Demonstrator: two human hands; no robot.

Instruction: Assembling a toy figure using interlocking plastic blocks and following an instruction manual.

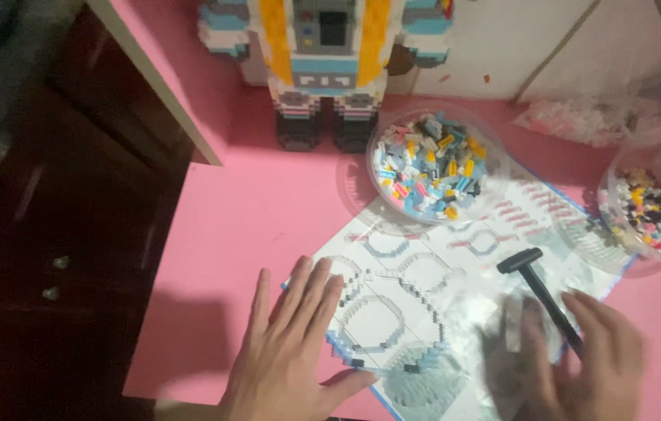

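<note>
Pink desk (pixel 268 203) fills the view, dark cabinet to its left. Nearest: left hand (pixel 291 351) flat, fingers spread, pressing the near-left corner of the instruction sheet (pixel 424 273). Right hand (pixel 580 366) blurred; appears to pinch the handle of a small black hammer (pixel 541 292), head pointing away, resting over the sheet. Hammer judged light, stiff, best held low on the handle. Sheet thin, slippery, creases easily. Beyond: clear bowl of mixed small bricks (pixel 428 168), second bowl (pixel 646 214) at right. Farthest: tall brick-built figure (pixel 326 70), likely fragile.
</note>
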